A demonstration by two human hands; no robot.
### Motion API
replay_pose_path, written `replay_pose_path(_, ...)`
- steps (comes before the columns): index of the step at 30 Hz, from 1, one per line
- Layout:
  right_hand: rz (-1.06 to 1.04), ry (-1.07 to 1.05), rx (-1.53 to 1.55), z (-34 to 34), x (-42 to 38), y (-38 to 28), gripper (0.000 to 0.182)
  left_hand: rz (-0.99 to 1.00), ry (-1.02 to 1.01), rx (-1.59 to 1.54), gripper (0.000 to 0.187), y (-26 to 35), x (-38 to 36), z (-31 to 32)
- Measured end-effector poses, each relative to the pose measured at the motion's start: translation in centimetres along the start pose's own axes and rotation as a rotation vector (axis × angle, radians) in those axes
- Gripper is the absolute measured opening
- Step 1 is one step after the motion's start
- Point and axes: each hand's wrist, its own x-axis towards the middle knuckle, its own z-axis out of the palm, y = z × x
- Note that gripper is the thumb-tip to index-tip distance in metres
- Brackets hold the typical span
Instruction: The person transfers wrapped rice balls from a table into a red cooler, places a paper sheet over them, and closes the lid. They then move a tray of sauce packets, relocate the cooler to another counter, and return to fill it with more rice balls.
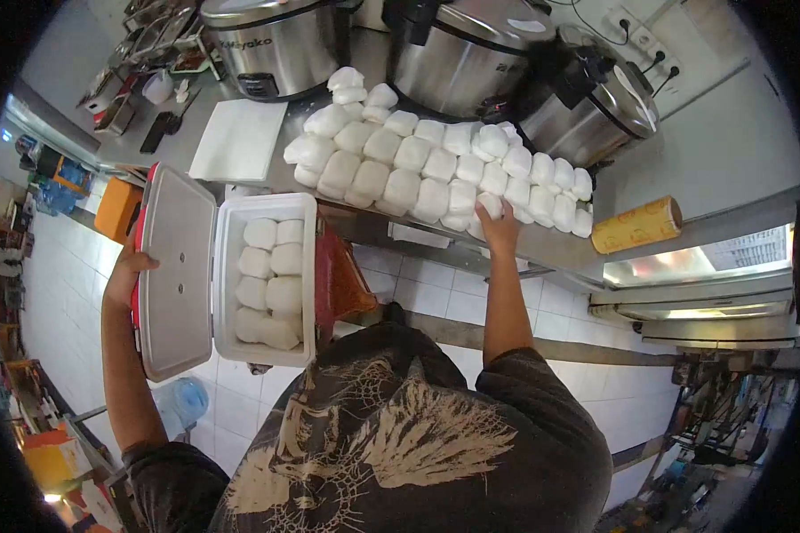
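Observation:
My left hand [128, 274] grips the outer edge of the red-and-white lid [181, 293] of a cooler box [308, 293], keeping it swung up. Inside the box sit several white wrapped packets [284, 258], packed in two columns. On the steel counter a long stack of similar white packets [410, 155] is piled in rows. My right hand [500, 229] reaches to the stack's front edge, its fingers closed around one white packet [488, 205]. That packet still touches its neighbours, and part of it is hidden by the fingers.
Behind the stack stand large steel rice cookers [280, 55]. White paper sheets [238, 142] lie left of the packets, with a dark phone-like object [156, 131] beyond. A yellow wrap roll [637, 225] rests at the counter's right end. A blue water jug [187, 400] is on the floor.

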Motion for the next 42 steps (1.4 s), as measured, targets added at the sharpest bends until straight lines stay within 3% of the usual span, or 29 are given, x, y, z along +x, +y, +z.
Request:
replay_pose_path(1,0.117,-0.097,0.289,-1.3,-1.0,-1.4,0.086,0.004,0.003,-0.005,0.107,0.0,-0.1,0.3)
replay_pose_path(4,0.140,-0.127,0.249,-1.8,-0.7,-1.3,0.098,-0.003,0.015,0.063,0.106,0.5,-0.3,1.1)
replay_pose_path(7,0.386,-0.230,0.416,-2.6,-0.3,-2.7,0.110,0.009,-0.036,-0.016,0.104,0.5,-0.5,1.8)
replay_pose_path(12,0.248,-0.096,0.269,1.0,0.8,0.6,0.111,-0.011,0.002,0.147,0.103,0.3,-0.5,0.2)
replay_pose_path(14,0.232,-0.132,0.273,0.8,0.9,0.6,0.107,-0.011,0.006,0.204,0.101,-0.5,0.3,-0.9)
replay_pose_path(16,0.186,-0.241,0.629,-0.5,0.5,0.2,0.099,0.046,-0.003,0.222,0.099,-1.7,0.8,-2.4)
replay_pose_path(18,0.229,-0.146,0.583,-1.7,0.5,1.6,0.090,0.107,-0.004,0.209,0.098,-1.7,1.0,-1.9)
replay_pose_path(20,0.271,-0.179,0.823,-4.2,-0.9,0.5,0.088,0.033,0.008,0.238,0.097,-1.4,0.9,-2.0)
replay_pose_path(23,0.248,-0.309,0.899,-7.2,-4.9,-5.6,0.088,0.007,0.020,0.231,0.094,-0.1,-0.5,-0.1)
replay_pose_path(26,0.053,-0.627,0.913,-4.0,-7.8,-11.4,0.088,-0.020,-0.027,0.253,0.094,0.0,-0.4,-0.7)
replay_pose_path(28,0.011,-0.907,0.899,1.3,-9.7,-15.5,0.090,0.024,-0.059,0.202,0.095,-1.0,0.2,-1.1)
replay_pose_path(31,-0.431,-1.223,0.591,8.3,-14.8,-24.3,0.100,0.079,-0.058,0.249,0.097,-1.1,0.1,-0.8)
replay_pose_path(33,-0.755,-1.175,0.190,12.3,-18.3,-29.1,0.101,0.082,-0.069,0.268,0.098,-1.8,1.0,-1.2)
replay_pose_path(36,-0.883,-1.351,-0.037,18.9,-20.8,-29.5,0.098,0.133,-0.149,0.134,0.092,-1.6,0.5,-1.0)
replay_pose_path(38,-0.951,-1.387,-0.305,22.9,-21.3,-28.0,0.098,0.129,-0.092,0.237,0.094,-2.4,1.3,-2.0)
replay_pose_path(42,-0.779,-1.282,-0.134,20.3,-20.4,-30.2,0.091,0.141,-0.132,0.208,0.100,-1.6,1.0,-2.4)
